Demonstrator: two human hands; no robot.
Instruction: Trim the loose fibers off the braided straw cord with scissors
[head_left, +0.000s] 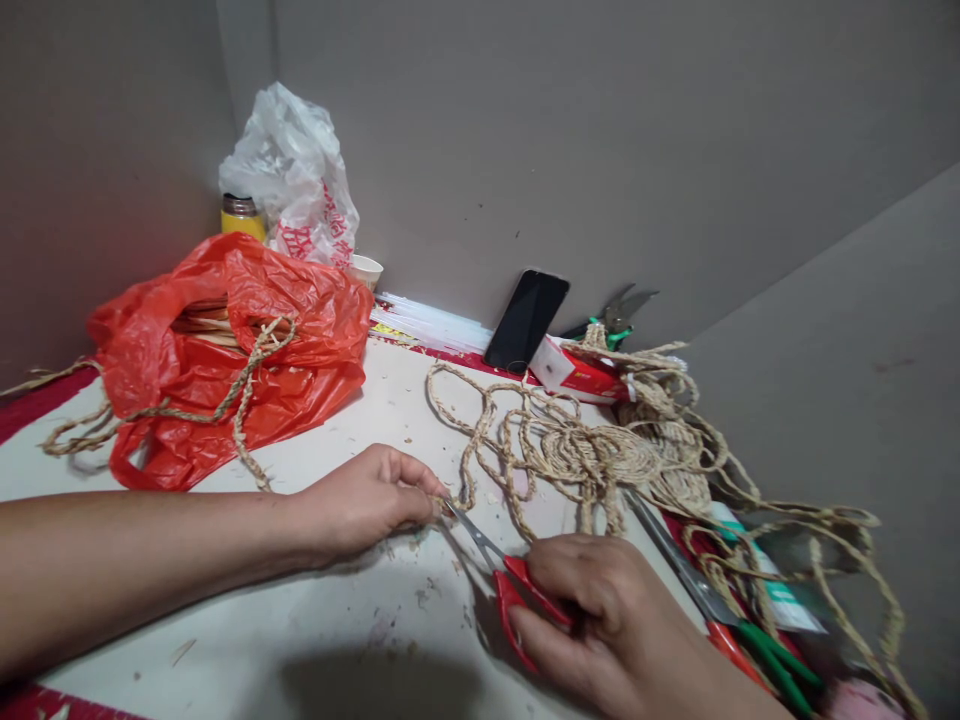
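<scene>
My left hand (364, 500) rests on the white table (315, 620), fingers pinched on the end of a braided straw rope (525, 440) near the scissor tips. Red-handled scissors (502, 570) are gripped by my right hand (607, 620), with the blades pointing up-left toward the pinched rope end. The rope runs from there in loops to a flat coiled piece (622, 455) in the middle right of the table.
A red plastic bag (217, 370) with rope over it lies at the left, a white bag (292, 180) and yellow jar (241, 215) behind it. A black phone (526, 320) leans on the wall. Green-handled shears (615, 315) and more scissors (750, 630) lie right.
</scene>
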